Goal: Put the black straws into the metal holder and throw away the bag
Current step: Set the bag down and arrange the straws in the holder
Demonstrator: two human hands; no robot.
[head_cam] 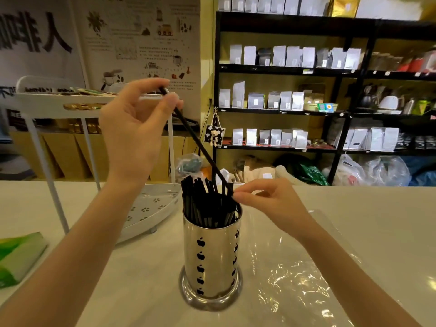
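A shiny metal holder with apple-shaped cutouts stands on the white counter, packed with several black straws. My left hand is raised above and left of it, pinching the top end of one long black straw that slants down to the holder's right rim. My right hand pinches that same straw's lower end at the rim. A clear plastic bag lies flat on the counter to the right of the holder, under my right forearm.
A white metal rack with a perforated base stands left of the holder. A green and white packet lies at the counter's left edge. Black shelves with pouches fill the background beyond the counter.
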